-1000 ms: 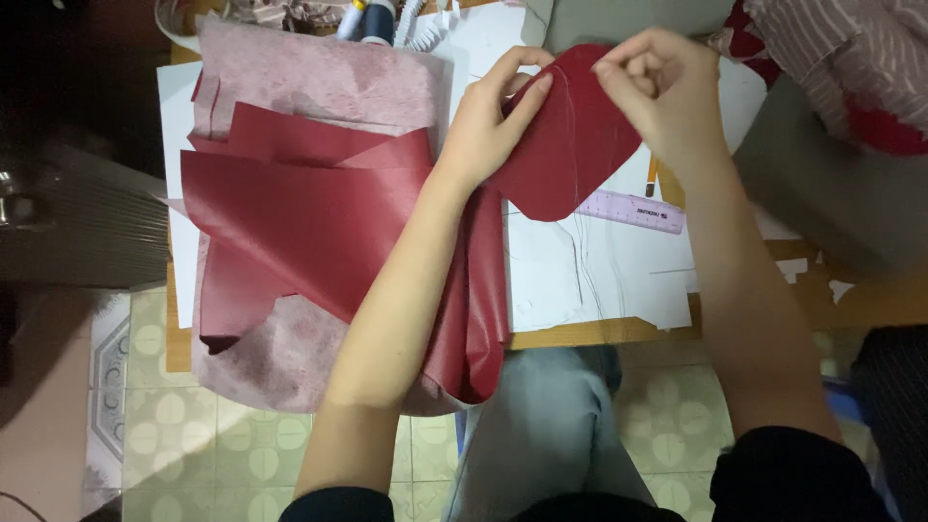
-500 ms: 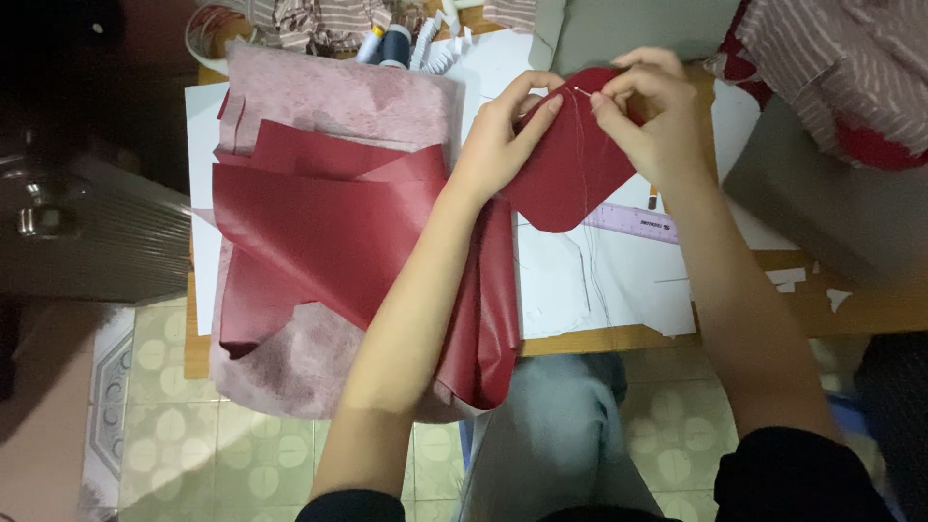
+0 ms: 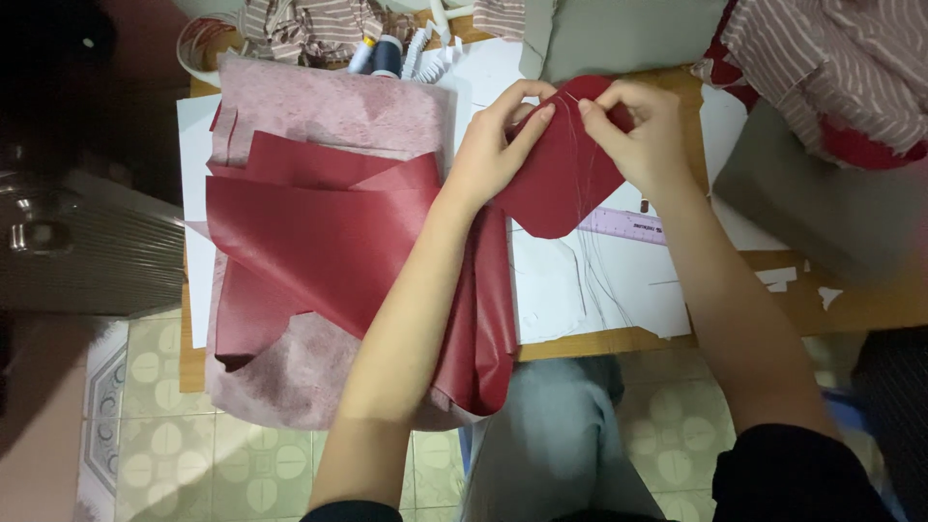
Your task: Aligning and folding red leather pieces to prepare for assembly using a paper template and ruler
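Observation:
A rounded piece of dark red leather [image 3: 565, 184] is held up over the table between both hands. My left hand [image 3: 498, 140] pinches its upper left edge. My right hand [image 3: 633, 126] pinches the top edge close by, and thin threads hang down across the piece. Larger sheets of the same red leather [image 3: 319, 242] lie folded to the left, partly under my left forearm, on top of a pink mottled hide [image 3: 329, 111].
White paper sheets [image 3: 599, 285] and a purple ruler [image 3: 628, 224] lie under the hands on the wooden table [image 3: 870, 304]. Thread spools [image 3: 377, 53] stand at the back. Grey material [image 3: 619, 34] and striped fabric [image 3: 831, 68] lie at the right. Tiled floor below.
The view has shifted, so everything sits lower in the frame. Both hands stay on the red piece, with fingertips drawn closer together at its top edge.

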